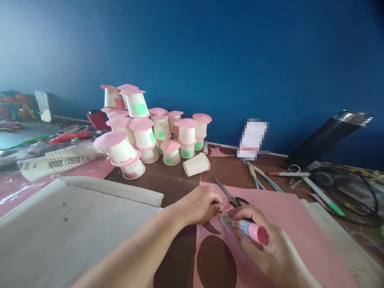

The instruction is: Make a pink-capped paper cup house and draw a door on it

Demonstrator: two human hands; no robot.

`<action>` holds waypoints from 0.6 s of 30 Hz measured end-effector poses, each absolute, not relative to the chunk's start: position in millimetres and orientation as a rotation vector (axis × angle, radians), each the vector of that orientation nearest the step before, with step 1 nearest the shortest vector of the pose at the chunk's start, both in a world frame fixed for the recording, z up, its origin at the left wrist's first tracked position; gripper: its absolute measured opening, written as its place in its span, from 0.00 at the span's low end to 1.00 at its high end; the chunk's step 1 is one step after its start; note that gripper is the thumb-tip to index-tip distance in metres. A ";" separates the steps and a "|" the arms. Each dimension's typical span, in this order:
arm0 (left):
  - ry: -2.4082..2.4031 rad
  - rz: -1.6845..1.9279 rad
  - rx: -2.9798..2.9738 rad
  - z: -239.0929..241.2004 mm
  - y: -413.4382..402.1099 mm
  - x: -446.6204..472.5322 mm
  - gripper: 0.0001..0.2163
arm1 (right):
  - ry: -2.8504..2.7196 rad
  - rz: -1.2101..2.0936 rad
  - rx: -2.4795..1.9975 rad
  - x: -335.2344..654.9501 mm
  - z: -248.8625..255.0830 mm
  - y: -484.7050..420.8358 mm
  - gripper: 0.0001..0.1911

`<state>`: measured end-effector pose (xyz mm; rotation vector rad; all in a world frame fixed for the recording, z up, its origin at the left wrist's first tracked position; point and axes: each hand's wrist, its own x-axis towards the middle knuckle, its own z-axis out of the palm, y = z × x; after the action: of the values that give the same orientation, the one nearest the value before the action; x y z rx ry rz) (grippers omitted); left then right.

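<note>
R hand (271, 245) has its grip wrapped round a glue-stick-type tube (246, 228), pink end twd the wrist, other end pointing at the L hand; tube is held above the pink sheet (288, 224), lower ctr-right. L hand (198, 205) is just beside the tube's far end, fingers curled under; can't tell if that grip pinches anything, fingertips partly hidden. Sheet lies flat on the brown desk (180, 188) w/ a big oval hole cut in it, desk showing thru. Scissors (230, 197) lie btwn & beyond the hands, handles nr the R fingers. Plain white cup (195, 165) on its side further back; L of it, a cluster of upside-down cups (142, 138) w/ pink paper tops, some stacked, several w/ green or reddish patches. Nested cups (67, 158) far L, in clear plastic. Shallow white box (117, 193) front L. Pliers (260, 176), green-ended pen (325, 198) & leaning dark bottle (322, 138) on R.
</note>
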<state>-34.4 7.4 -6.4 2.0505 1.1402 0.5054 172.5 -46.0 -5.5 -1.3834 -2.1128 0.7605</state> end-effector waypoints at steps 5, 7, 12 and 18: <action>1.120 0.498 2.060 -6.7 8.1 -35.5 0.11 | -2.174 0.706 -1.364 171.9 -8.1 -45.3 0.11; 1.127 0.490 2.065 -6.7 8.4 -35.3 0.11 | -2.185 0.702 -1.355 171.0 -6.3 -46.3 0.11; 1.141 0.466 2.066 -5.0 8.3 -34.1 0.12 | -2.191 0.727 -1.312 170.4 -1.4 -48.2 0.10; 1.147 0.417 2.030 1.5 8.3 -33.6 0.11 | -2.000 0.748 -1.300 173.7 9.1 -47.4 0.06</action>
<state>-33.6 8.3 1.5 2.0299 1.1471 0.4172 173.7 -47.4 9.1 -1.3003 -1.9998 0.7479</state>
